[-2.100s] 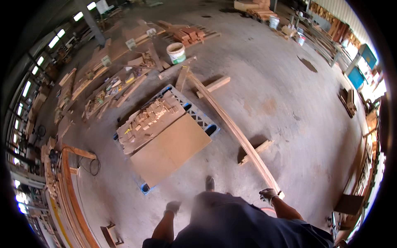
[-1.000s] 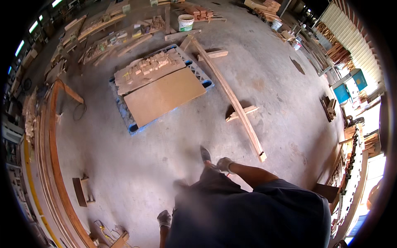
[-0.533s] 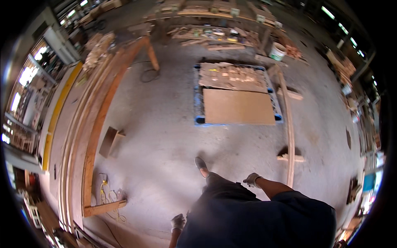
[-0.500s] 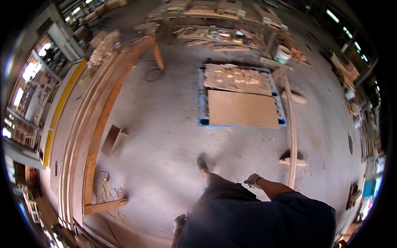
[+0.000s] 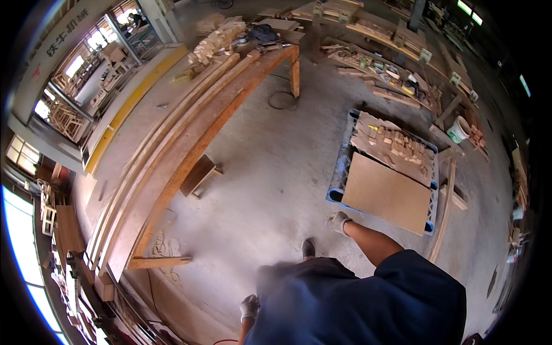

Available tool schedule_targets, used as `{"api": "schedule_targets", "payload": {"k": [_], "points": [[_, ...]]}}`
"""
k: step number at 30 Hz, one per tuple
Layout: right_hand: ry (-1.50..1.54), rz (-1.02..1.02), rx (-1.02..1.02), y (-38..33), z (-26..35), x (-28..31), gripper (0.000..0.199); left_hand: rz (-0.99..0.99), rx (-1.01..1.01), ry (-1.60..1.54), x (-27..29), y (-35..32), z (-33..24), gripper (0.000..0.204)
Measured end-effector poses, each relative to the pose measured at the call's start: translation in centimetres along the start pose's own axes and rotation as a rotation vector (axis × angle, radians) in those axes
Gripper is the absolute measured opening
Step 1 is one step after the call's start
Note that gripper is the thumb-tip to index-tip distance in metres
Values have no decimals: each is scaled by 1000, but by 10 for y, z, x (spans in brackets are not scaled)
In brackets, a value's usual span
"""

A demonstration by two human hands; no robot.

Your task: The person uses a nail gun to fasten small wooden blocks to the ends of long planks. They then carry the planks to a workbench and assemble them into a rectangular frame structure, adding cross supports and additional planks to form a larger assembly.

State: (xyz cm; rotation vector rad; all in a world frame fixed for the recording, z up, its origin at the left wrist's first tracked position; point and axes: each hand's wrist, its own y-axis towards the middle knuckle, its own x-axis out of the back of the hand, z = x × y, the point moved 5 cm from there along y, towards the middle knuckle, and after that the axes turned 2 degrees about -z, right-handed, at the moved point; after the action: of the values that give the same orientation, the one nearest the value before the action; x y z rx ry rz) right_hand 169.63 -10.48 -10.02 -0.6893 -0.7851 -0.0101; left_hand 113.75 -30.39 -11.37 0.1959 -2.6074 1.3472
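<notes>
My right hand (image 5: 338, 223), in a pale work glove, hangs in front of my body over the floor, near the close edge of the blue pallet (image 5: 336, 196). Its fingers look loosely apart, a little blurred, with nothing visible in them. At my left side, low in the view, my left hand (image 5: 249, 307) wears a similar glove; its fingers point down and are mostly hidden. On the pallet lies a flat brown cardboard sheet (image 5: 388, 192), and behind it several small wood pieces (image 5: 402, 146) rest on more cardboard. Neither hand touches anything that I can see.
A long workbench (image 5: 164, 198) with long wooden strips (image 5: 150, 150) on it runs along the left. Beneath it are a small wooden stool (image 5: 198, 175) and cords (image 5: 165, 247). A wooden beam (image 5: 444, 213) lies right of the pallet, near a white bucket (image 5: 458, 130).
The view has turned left, so the workbench shows more and the pallet sits farther right and nearer. My right hand has swung forward and left; my left hand stays low at my side.
</notes>
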Motion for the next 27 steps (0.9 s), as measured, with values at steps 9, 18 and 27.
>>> {"api": "schedule_targets", "payload": {"k": [9, 18, 27], "points": [[42, 82, -98, 43, 55, -12, 33, -46, 62, 414, 32, 127, 45, 49], [-150, 366, -269, 39, 97, -101, 39, 169, -301, 301, 121, 271, -126, 20], [151, 210, -97, 109, 201, -85, 33, -28, -195, -145, 151, 328, -317, 12]]}}
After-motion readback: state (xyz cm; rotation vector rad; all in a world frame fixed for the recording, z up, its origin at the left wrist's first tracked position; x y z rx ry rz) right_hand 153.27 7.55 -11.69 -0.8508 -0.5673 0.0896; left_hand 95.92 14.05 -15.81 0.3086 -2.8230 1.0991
